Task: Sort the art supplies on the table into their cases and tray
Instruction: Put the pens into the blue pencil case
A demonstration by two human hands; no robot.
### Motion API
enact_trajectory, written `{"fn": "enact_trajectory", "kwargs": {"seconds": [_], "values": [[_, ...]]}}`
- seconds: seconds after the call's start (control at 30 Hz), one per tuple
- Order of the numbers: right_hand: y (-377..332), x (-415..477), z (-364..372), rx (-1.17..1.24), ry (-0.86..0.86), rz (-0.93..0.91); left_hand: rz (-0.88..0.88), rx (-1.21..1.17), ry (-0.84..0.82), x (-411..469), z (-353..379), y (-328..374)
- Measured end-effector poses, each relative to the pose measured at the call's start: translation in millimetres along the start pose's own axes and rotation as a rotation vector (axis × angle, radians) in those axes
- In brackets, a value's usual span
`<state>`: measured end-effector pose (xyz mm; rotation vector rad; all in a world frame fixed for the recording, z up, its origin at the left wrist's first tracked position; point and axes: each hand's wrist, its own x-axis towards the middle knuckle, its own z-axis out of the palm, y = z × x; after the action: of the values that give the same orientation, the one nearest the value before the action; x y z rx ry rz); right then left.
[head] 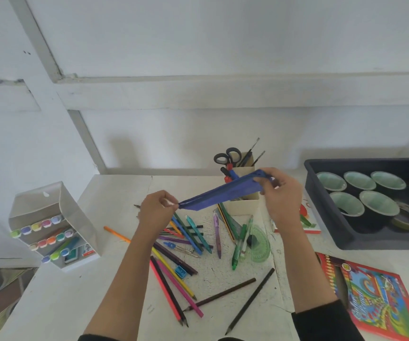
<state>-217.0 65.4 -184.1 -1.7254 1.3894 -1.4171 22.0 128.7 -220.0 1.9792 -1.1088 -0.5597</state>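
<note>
- Left grip [155,209] is pinching the low end of the blue pouch [220,193] with its fingertips. It might be on the zip pull, can't really tell. Right grip [283,195] has its fingers curled round the high end.
- Pouch is up in the air, pulled tight between the two, right in front of the cream holder [244,205] and hiding part of it. The zip line runs along the top edge and looks closed to me.
- So I'd say this is the open-the-case step, basically the start. Nothing looks sorted yet: pencils [174,267] are all over the bench [75,303] in front of the holder, and there's a green protractor [260,242] just in front of it too.
- Marker case [50,225] stands well left of the holder, and the dark tray [375,242] with cups [359,180] is to its right.
- Next move imo: right grip holds its end steady while the left drags the zip along, then lower the pouch to the pile and feed pencils in. The fabric is floppy, so without tension the zip will probably snag.
</note>
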Motion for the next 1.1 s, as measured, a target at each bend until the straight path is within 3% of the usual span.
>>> {"fn": "enact_trajectory", "kwargs": {"seconds": [0.1, 0.27, 0.43, 0.53, 0.6, 0.73, 0.97, 1.1], "values": [[0, 6, -8, -0.019, -0.056, -0.009, 0.234, -0.098, -0.157, -7, -8, 9], [-7, -4, -12, 0.079, -0.133, -0.018, 0.389, -0.056, -0.443, -22, 5, 32], [-14, -11, -6, 0.211, -0.11, -0.034, 0.421, -0.017, -0.266, -25, 24, 43], [-19, -27, 7, 0.387, -0.155, 0.024, 0.311, -0.318, -0.215, -29, 24, 54], [-19, -41, 20, 0.404, -0.274, 0.066, 0.238, -0.496, -0.218, -33, 26, 63], [-17, -56, 40, 0.398, -0.445, 0.109, 0.143, -0.663, -0.267, -39, 40, 71], [-7, -50, 39, 0.263, -0.444, 0.114, 0.064, -0.668, -0.223, -39, 42, 57], [8, -45, 33, 0.183, -0.367, 0.156, 0.027, -0.552, -0.03, -33, 33, 47]]}}
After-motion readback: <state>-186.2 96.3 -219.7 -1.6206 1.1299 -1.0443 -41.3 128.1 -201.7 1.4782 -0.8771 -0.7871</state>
